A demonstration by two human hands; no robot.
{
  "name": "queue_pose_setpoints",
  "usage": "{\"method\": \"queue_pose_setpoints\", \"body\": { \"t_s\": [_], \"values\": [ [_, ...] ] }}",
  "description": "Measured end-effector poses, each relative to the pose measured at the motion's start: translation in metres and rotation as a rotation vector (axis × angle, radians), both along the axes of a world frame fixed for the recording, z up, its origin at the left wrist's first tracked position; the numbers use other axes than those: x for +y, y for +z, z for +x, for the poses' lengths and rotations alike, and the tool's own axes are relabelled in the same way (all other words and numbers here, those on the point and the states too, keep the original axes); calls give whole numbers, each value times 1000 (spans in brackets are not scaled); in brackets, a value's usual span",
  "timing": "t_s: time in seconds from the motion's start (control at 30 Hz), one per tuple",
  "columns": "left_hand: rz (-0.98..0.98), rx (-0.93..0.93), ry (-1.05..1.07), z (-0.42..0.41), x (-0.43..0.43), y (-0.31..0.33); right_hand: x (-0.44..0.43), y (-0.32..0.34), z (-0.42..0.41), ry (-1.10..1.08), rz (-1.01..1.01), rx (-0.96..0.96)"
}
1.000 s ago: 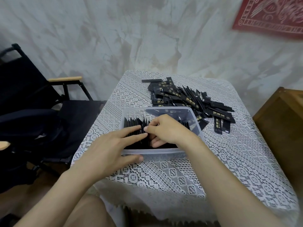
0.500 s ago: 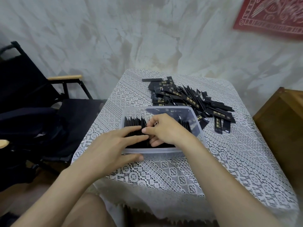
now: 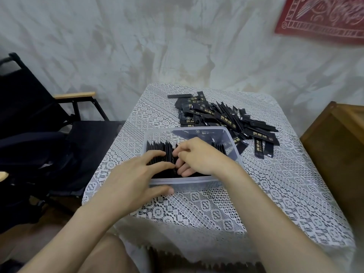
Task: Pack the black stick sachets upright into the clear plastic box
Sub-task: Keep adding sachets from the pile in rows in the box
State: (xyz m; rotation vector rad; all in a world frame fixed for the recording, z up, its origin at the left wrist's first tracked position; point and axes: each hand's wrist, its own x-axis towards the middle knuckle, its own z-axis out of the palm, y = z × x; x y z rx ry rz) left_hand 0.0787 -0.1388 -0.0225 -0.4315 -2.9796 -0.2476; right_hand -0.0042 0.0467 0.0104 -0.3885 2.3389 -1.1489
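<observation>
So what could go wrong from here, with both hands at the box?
The upright sachets stand loosely fanned in the clear plastic box. If the left hand, which is pressing on them, lifts, the row may topple. Fingers of the right hand curl in among them and might drag some out when withdrawn.

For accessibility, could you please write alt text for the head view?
Two hands pack black stick sachets upright in a clear plastic box on a lace-covered table: the left hand lies flat on the row, the right hand tucks curled fingers into it. A loose pile of sachets lies behind the box.
</observation>
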Motion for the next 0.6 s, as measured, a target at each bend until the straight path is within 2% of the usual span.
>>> {"method": "queue_pose_setpoints", "body": {
  "t_s": [0.17,0.43,0.6],
  "values": [
    [-39,-25,-1,-1,6,3,0,-2,-2,-6,54,49],
    [-26,-44,19,1,6,6,7,0,3,-3,-52,-53],
    [-44,-48,22,1,3,7,4,-2,4,-3,-51,-60]
  ]
}}
